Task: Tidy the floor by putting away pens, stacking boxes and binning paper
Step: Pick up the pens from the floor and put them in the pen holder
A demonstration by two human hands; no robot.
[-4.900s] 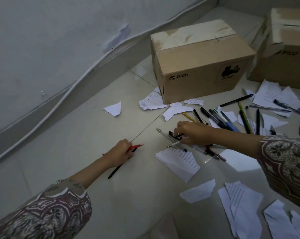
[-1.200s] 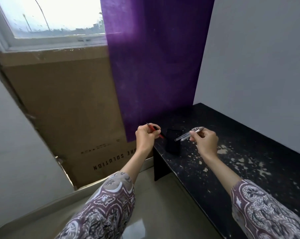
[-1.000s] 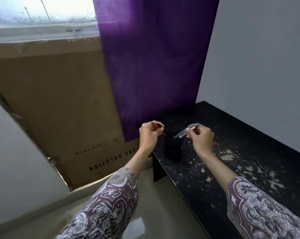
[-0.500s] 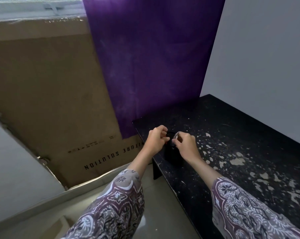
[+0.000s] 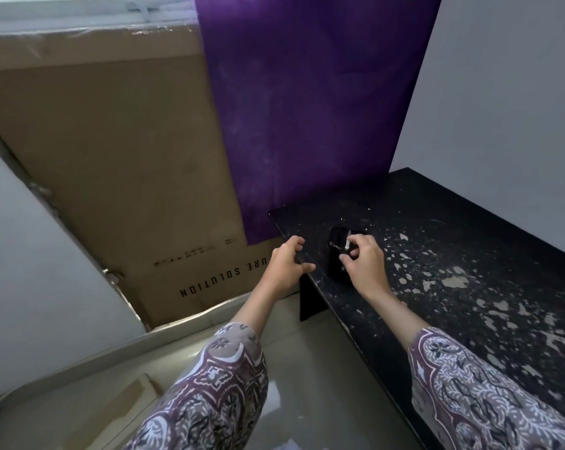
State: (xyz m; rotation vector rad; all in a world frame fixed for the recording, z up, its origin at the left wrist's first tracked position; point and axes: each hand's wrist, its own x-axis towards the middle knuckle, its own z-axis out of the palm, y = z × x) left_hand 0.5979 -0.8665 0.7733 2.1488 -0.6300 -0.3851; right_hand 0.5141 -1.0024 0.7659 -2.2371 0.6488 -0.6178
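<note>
The right hand (image 5: 360, 259) hangs directly over the black pen holder (image 5: 338, 254), which stands upright on the black table (image 5: 469, 254) near its front left corner, and that is the relation that matters here. The thumb and forefinger are pinched on the pale top end of a pen (image 5: 347, 244), whose length points nearly straight down into the holder's open mouth, so its lower part is already inside and hidden by the dark wall. The other fingers curl loosely beside the rim. The left hand (image 5: 287, 264) is off to the left of the holder at the table's edge, fingers spread and relaxed with nothing in them, the fingertips (image 5: 308, 267) touching or just above the tabletop (I cannot tell which). The right hand is the nearer one and the only one on the pen, so the coming move, as I judge it, is simply to let go. I would expect the pen to drop the rest of the way in.
</note>
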